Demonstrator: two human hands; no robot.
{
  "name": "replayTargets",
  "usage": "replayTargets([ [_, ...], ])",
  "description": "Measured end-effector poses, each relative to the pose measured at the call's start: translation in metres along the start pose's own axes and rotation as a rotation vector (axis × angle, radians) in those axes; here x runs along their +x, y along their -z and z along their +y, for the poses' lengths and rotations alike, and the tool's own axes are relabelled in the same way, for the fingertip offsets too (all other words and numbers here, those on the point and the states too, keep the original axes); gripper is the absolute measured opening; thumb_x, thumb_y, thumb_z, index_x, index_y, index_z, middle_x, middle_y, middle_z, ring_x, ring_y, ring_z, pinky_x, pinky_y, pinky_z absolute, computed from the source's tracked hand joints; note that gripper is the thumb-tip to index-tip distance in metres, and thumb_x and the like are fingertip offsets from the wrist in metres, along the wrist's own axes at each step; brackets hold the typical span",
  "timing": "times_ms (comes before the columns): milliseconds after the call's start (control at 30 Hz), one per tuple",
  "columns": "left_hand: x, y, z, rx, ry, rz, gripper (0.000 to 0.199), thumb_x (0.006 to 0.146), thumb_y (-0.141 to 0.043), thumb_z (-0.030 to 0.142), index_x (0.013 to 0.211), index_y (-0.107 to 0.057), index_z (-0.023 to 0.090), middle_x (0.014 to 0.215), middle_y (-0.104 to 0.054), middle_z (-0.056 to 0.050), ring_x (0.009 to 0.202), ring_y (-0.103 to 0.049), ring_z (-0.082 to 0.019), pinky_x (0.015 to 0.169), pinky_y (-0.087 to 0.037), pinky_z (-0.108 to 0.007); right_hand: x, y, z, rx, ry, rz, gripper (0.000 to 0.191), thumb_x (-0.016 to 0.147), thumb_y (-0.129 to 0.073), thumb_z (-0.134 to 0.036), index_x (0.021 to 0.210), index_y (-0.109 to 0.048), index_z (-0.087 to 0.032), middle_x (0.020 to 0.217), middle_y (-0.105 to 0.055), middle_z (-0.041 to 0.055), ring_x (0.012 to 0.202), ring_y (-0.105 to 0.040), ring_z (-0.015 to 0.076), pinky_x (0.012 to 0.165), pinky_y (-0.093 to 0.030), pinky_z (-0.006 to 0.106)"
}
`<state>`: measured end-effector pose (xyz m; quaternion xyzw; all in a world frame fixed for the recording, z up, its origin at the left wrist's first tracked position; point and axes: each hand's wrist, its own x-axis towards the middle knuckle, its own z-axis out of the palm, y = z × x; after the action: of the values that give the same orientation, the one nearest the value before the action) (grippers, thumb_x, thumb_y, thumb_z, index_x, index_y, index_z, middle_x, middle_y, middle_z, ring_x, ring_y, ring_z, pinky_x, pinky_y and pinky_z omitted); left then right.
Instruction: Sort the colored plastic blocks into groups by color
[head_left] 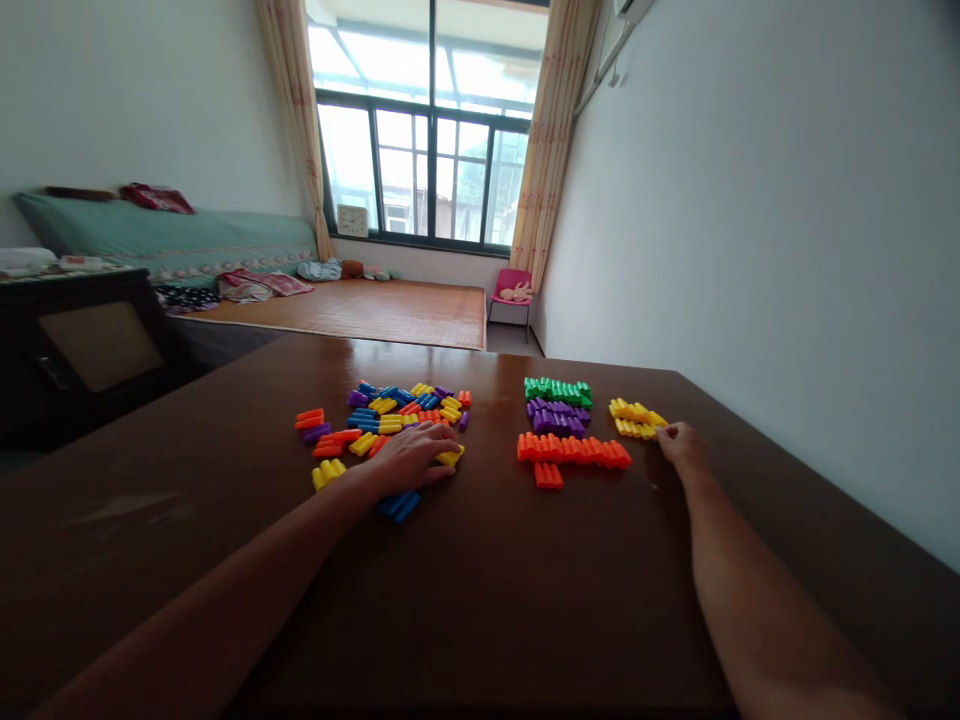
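Observation:
Small ridged plastic blocks lie on a dark brown table (480, 600). On the left, my left hand (416, 455) reaches over a mixed-colour pile (405, 400), its thumb and fingers closed around a yellow block (452, 456). A blue block (401, 506) sits just under that wrist. At the right, my right hand (681, 443) pinches the near right end of a group of yellow blocks (636, 418); its fingertips partly hide the piece. Left of this group are an orange row (574, 450) with a short orange block (548, 476) below, a purple group (558, 417) and a green group (558, 391).
Beyond the table stands a bed with a brown mat (405, 305). A pink chair (512, 290) holding a plush toy is by the right wall (750, 200). A dark cabinet (90, 340) stands at the left. The table's right edge slants past my right arm.

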<state>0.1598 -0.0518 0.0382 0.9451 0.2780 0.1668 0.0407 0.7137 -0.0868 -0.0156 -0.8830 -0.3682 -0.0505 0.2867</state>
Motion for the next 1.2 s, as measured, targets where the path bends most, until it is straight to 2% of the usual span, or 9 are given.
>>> replayTargets([
  [233, 0.007, -0.011, 0.007, 0.045, 0.095, -0.006, 0.032, 0.083, -0.062, 0.043, 0.11, -0.064, 0.027, 0.12, -0.059, -0.005, 0.102, -0.06, -0.023, 0.083, -0.048, -0.032, -0.016, 0.009, -0.015, -0.022, 0.102, 0.119, 0.032, 0.085, -0.047, -0.046, 0.086, -0.065, -0.019, 0.081, -0.069, 0.0105, 0.066, -0.06, 0.0217, 0.061, -0.045, 0.033],
  [433, 0.011, -0.012, 0.01, -0.065, 0.063, 0.114, 0.022, 0.079, -0.064, 0.023, 0.101, -0.063, 0.022, 0.117, -0.057, -0.007, 0.11, -0.057, -0.023, 0.095, -0.047, -0.035, -0.055, 0.031, -0.095, 0.243, 0.515, 0.208, 0.035, 0.089, -0.043, -0.044, 0.097, -0.064, -0.018, 0.096, -0.069, 0.0121, 0.078, -0.062, 0.021, 0.072, -0.046, 0.033],
  [500, 0.013, -0.009, 0.013, -0.121, 0.007, 0.207, 0.032, 0.078, -0.067, 0.023, 0.109, -0.06, 0.022, 0.123, -0.055, -0.008, 0.117, -0.053, -0.024, 0.1, -0.045, -0.036, -0.085, 0.039, -0.131, 0.358, 0.62, 0.065, 0.037, 0.089, -0.045, -0.049, 0.097, -0.064, -0.019, 0.089, -0.069, 0.0093, 0.072, -0.061, 0.0197, 0.069, -0.046, 0.032],
  [567, 0.015, -0.005, 0.02, -0.169, -0.061, 0.294, 0.041, 0.079, -0.068, 0.024, 0.118, -0.056, 0.023, 0.128, -0.052, -0.009, 0.122, -0.05, -0.024, 0.103, -0.044, -0.037, -0.123, 0.044, -0.163, 0.474, 0.704, -0.207, 0.038, 0.089, -0.047, -0.052, 0.098, -0.064, -0.02, 0.082, -0.068, 0.0059, 0.068, -0.061, 0.0183, 0.065, -0.047, 0.031],
  [667, 0.017, -0.002, 0.034, -0.201, -0.141, 0.366, 0.046, 0.081, -0.067, 0.025, 0.124, -0.052, 0.024, 0.129, -0.052, -0.009, 0.123, -0.05, -0.023, 0.103, -0.045, -0.037, -0.181, 0.043, -0.197, 0.648, 0.821, -0.615, 0.038, 0.087, -0.053, -0.052, 0.109, -0.061, -0.021, 0.094, -0.07, 0.0053, 0.077, -0.064, 0.0177, 0.069, -0.05, 0.03],
  [800, 0.016, -0.001, 0.048, -0.189, -0.207, 0.354, 0.044, 0.085, -0.064, 0.026, 0.127, -0.052, 0.024, 0.127, -0.054, -0.01, 0.121, -0.052, -0.022, 0.102, -0.047, -0.035, -0.226, 0.035, -0.214, 0.829, 0.854, -0.836, 0.037, 0.087, -0.057, -0.048, 0.112, -0.058, -0.021, 0.1, -0.069, 0.0058, 0.085, -0.065, 0.0178, 0.074, -0.053, 0.031],
  [900, 0.013, 0.003, 0.046, -0.166, -0.22, 0.328, 0.048, 0.086, -0.064, 0.031, 0.132, -0.05, 0.025, 0.133, -0.052, -0.01, 0.125, -0.05, -0.023, 0.104, -0.045, -0.036, -0.212, 0.032, -0.211, 0.901, 0.829, -0.802, 0.036, 0.085, -0.058, -0.048, 0.108, -0.061, -0.02, 0.101, -0.07, 0.0063, 0.089, -0.066, 0.0193, 0.079, -0.053, 0.033],
  [1000, 0.008, 0.009, 0.03, -0.109, -0.132, 0.372, 0.045, 0.088, -0.06, 0.032, 0.132, -0.051, 0.025, 0.137, -0.051, -0.01, 0.128, -0.048, -0.024, 0.107, -0.042, -0.04, -0.159, 0.03, -0.189, 0.886, 0.657, -0.572, 0.046, 0.081, -0.062, -0.054, 0.109, -0.063, -0.018, 0.096, -0.072, 0.0075, 0.085, -0.067, 0.0208, 0.077, -0.054, 0.035],
  [1200, 0.002, 0.017, -0.013, -0.03, 0.05, 0.476, 0.034, 0.092, -0.05, 0.029, 0.125, -0.058, 0.022, 0.133, -0.054, -0.01, 0.125, -0.05, -0.024, 0.107, -0.042, -0.041, -0.032, 0.02, -0.077, 0.664, 0.246, 0.046, 0.063, 0.069, -0.064, -0.066, 0.102, -0.066, -0.013, 0.096, -0.072, 0.0148, 0.078, -0.067, 0.0222, 0.068, -0.055, 0.034],
])
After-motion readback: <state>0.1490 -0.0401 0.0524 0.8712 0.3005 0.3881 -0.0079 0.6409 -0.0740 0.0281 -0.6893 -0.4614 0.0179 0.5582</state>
